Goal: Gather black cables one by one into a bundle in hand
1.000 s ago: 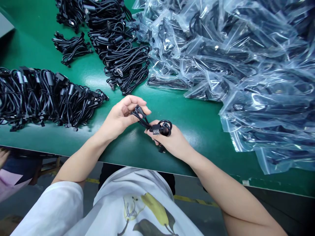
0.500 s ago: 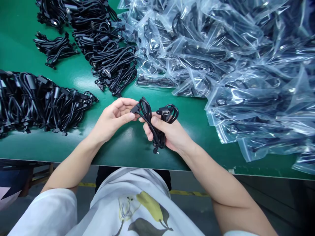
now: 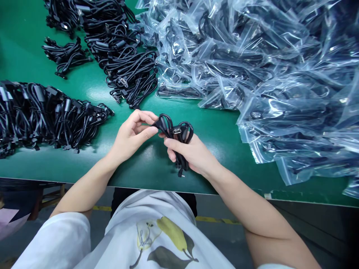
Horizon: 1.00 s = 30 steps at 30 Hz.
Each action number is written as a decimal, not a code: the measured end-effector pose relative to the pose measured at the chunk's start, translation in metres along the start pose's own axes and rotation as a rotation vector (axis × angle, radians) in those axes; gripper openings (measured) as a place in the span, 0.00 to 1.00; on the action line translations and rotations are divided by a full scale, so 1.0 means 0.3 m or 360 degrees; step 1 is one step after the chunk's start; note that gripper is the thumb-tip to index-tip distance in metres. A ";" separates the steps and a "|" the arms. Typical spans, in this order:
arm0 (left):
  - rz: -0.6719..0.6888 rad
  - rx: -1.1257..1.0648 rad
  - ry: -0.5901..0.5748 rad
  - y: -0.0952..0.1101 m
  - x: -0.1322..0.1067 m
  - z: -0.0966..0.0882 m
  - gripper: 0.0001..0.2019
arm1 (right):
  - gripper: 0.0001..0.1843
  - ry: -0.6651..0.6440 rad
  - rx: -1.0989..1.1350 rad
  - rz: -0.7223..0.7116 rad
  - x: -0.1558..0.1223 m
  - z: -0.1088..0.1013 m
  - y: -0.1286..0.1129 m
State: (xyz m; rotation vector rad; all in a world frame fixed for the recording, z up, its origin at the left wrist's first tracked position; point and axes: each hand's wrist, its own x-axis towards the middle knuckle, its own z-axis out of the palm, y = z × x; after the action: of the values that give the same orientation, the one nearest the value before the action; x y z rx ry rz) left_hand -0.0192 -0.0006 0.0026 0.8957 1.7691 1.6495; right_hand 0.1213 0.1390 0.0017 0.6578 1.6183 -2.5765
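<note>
A coiled black cable is held over the near part of the green table. My right hand is wrapped around the middle of the bundle, thumb on top. Above that thumb, a connector with a metal-rimmed port faces up. My left hand pinches another black connector of the same cable between thumb and fingers, at the bundle's upper left. A small plug hangs from the lower end of the coil, below my right hand.
Bundled black cables lie in a row at the left and in a pile farther back. A small separate bundle sits between them. Clear zip bags with cables cover the right side. The table's front edge runs before my body.
The connector with the port has turned and shifted left, closer to my left hand. My right thumb has moved slightly left along the bundle. Both hands keep their hold.
</note>
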 end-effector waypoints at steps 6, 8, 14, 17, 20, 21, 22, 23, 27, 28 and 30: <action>0.0182 0.0189 -0.0164 0.015 -0.001 -0.009 0.16 | 0.17 -0.0151 0.0335 0.0317 0.008 -0.013 -0.007; 0.0188 0.0303 -0.0170 0.023 0.001 -0.013 0.13 | 0.17 -0.0246 0.0303 0.0377 0.007 -0.018 -0.007; -0.0026 0.0240 -0.0205 0.026 0.008 -0.012 0.18 | 0.17 -0.0439 0.0247 0.0471 -0.001 -0.009 -0.004; 0.0001 0.0271 -0.0208 0.021 0.012 -0.014 0.21 | 0.17 -0.0465 0.0280 0.0521 -0.004 -0.004 0.000; 0.0210 0.0419 -0.0280 0.019 0.018 -0.027 0.29 | 0.18 -0.0526 0.0361 0.0575 -0.010 -0.005 0.004; 0.0272 0.0450 -0.0316 0.020 0.020 -0.033 0.32 | 0.19 -0.0561 0.0396 0.0583 -0.012 -0.006 0.005; 0.0317 0.0459 -0.0348 0.022 0.021 -0.038 0.34 | 0.19 -0.0597 0.0429 0.0582 -0.015 -0.007 0.007; 0.0337 0.0450 -0.0370 0.023 0.023 -0.043 0.34 | 0.20 -0.0633 0.0454 0.0576 -0.017 -0.007 0.008; 0.0286 0.0369 -0.0368 0.017 0.020 -0.042 0.33 | 0.21 -0.0623 0.0450 0.0527 -0.016 0.001 0.008; 0.0255 0.0330 -0.0334 0.012 0.018 -0.036 0.33 | 0.20 -0.0540 0.0461 0.0448 -0.012 0.002 0.006; 0.0175 0.0210 -0.0243 0.000 0.009 -0.020 0.31 | 0.19 -0.0275 0.0506 0.0191 0.002 -0.002 0.000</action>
State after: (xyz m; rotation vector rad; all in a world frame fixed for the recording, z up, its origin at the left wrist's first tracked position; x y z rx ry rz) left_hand -0.0255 -0.0021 0.0034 1.1659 1.7663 1.5004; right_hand 0.1209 0.1396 0.0013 0.5095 1.0972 -2.7365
